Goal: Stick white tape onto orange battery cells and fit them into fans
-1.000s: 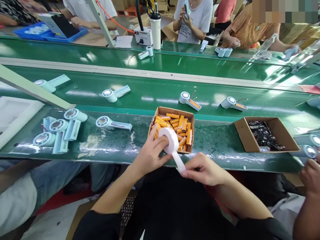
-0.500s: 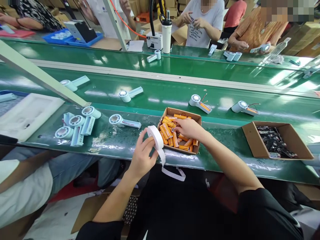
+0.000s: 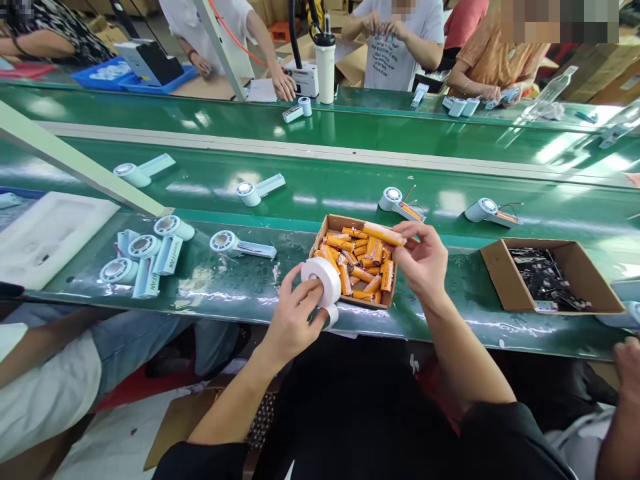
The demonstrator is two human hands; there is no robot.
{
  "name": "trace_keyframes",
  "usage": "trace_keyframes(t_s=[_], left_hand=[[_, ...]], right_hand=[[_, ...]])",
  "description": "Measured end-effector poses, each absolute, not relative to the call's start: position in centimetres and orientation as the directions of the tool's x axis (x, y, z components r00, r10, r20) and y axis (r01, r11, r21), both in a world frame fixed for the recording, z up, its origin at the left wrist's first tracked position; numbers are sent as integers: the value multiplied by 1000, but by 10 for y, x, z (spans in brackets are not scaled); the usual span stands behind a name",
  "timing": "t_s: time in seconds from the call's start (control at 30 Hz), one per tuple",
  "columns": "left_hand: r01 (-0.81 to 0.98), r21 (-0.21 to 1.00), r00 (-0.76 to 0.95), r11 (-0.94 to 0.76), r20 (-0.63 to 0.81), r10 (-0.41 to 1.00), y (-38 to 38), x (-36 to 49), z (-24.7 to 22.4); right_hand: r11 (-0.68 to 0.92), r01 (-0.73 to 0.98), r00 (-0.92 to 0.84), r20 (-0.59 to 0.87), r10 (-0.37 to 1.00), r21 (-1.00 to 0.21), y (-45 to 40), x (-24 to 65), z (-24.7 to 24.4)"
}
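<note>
My left hand (image 3: 295,317) is closed around a roll of white tape (image 3: 327,280), fingers through its core, a loose end curling below. Between the thumb and fingers of my right hand (image 3: 425,263) is an orange cylindrical battery (image 3: 383,233) with a whitish strip along its side. It is raised over the far right part of a cardboard box (image 3: 357,301). Inside that box lie several more orange batteries (image 3: 360,273), loosely heaped. To the left of the tape, a pale blue handheld fan part (image 3: 243,245) rests on the green work surface.
A cardboard box of small dark parts (image 3: 553,280) stands at the right. Several fan bodies (image 3: 143,250) cluster at the left near a white foam block (image 3: 60,230). More fan parts (image 3: 260,189) lie along the green conveyor (image 3: 320,167). Co-workers sit opposite and on both sides.
My right hand has come up out of the box with one orange battery and moved right. My left hand has shifted slightly right, and the tape's loose end has swung inward.
</note>
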State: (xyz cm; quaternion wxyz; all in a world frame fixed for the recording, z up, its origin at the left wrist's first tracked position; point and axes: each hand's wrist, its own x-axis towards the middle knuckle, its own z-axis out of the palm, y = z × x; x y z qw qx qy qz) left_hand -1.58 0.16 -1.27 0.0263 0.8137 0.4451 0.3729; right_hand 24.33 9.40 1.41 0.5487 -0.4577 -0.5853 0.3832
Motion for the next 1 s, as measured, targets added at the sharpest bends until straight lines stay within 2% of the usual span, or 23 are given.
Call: trace_keyframes(t_s=[0.07,0.13,0.23,0.37,0.43,0.53,0.6,0.67,0.73,0.87,1.0], left_hand=[[696,375,340,-613,579,741,2,-8,-11],[689,374,351,-621,577,737,3,-1,-10],[689,354,364,-632,585,725,6,6,-11],[700,337,338,-630,621,708,5,7,-12],[714,318,339,-624,623,705,3,6,-10],[721,255,409,-644,594,693,0,4,-6],[722,218,454,-657,568,687,0,3,-4],[726,200,475,-658,546,690,1,3,-2],[729,191,486,-657,532,693,1,4,-2],[705,181,523,-686,520,675,1,9,-3],[681,177,568,-711,486,665,0,16,-2]], right_hand=[[189,-135,-4,191,982,-973,75,245,14],[33,-308,-105,69,992,-951,61,243,13],[-172,-444,-211,-84,974,-879,51,238,13],[-205,-572,-193,-113,975,-794,49,235,20],[-177,-540,-236,-54,970,-823,46,238,23],[-47,-360,-224,38,974,-932,39,249,20],[-9,-187,-251,39,967,-982,37,260,15],[-35,-48,-360,-16,933,-998,37,271,10],[-57,-30,-414,-40,909,-998,37,279,6],[-84,-101,-349,-44,936,-991,31,286,5],[-131,-23,-395,-111,912,-991,22,293,10]])
